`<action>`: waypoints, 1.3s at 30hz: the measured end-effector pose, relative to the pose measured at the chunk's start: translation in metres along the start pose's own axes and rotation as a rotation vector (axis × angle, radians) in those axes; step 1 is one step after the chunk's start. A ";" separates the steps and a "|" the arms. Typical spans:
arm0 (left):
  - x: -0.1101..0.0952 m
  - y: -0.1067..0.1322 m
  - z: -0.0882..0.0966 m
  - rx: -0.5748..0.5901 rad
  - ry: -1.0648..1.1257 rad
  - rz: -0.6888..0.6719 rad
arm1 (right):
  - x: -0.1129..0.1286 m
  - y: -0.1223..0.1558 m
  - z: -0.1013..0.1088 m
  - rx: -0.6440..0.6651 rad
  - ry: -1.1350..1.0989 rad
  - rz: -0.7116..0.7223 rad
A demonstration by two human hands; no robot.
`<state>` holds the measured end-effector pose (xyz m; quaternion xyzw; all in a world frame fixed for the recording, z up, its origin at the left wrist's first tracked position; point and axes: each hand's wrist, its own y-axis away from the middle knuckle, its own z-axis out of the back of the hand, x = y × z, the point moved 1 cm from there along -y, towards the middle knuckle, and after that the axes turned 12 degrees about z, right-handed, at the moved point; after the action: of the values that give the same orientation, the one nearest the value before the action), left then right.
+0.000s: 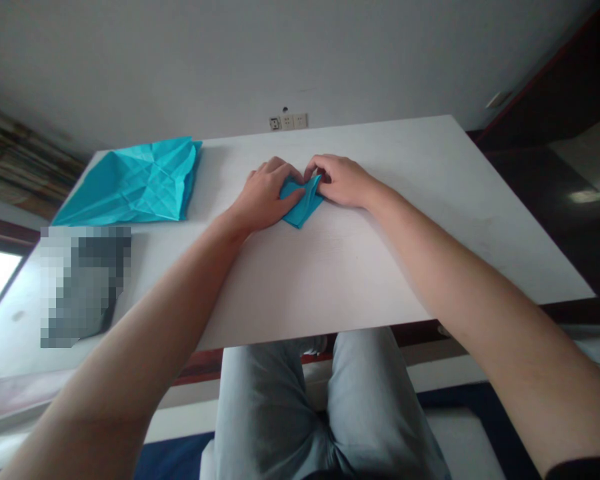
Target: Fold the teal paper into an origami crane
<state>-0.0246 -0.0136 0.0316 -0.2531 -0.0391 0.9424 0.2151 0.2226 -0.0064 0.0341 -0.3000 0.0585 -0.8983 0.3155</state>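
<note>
A small piece of folded blue paper [299, 215] lies on the white table between my hands, with one layer raised on its right side. My left hand [269, 190] presses on its left part, thumb across the top and fingers at the far edge. My right hand [341, 180] pinches the raised flap on the right between thumb and fingers. The fingertips of both hands come close together at the far corner. Some of the paper is hidden under my left hand.
Creased sheets of blue paper [140, 183] lie at the table's far left. Nearer on the left is a dark, pixelated object [87, 287]. The white table [330, 280] ends just above my legs. Wall sockets [289, 122] sit behind its far edge.
</note>
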 end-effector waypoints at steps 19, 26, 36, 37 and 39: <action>-0.004 0.002 -0.003 0.024 -0.016 0.048 | 0.006 0.001 0.003 0.009 -0.002 -0.017; -0.001 0.001 -0.003 0.003 -0.019 0.022 | 0.007 0.001 0.003 0.008 -0.007 -0.023; -0.003 0.002 0.000 0.024 -0.003 0.039 | 0.005 0.001 0.002 0.000 0.000 -0.004; -0.003 0.002 0.000 0.026 -0.001 0.039 | 0.005 0.001 0.002 0.002 0.005 -0.005; -0.003 0.002 0.000 0.026 0.000 0.036 | 0.005 0.001 0.002 0.005 0.013 -0.006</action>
<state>-0.0229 -0.0171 0.0327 -0.2510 -0.0220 0.9465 0.2014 0.2207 -0.0102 0.0377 -0.2935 0.0575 -0.9013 0.3134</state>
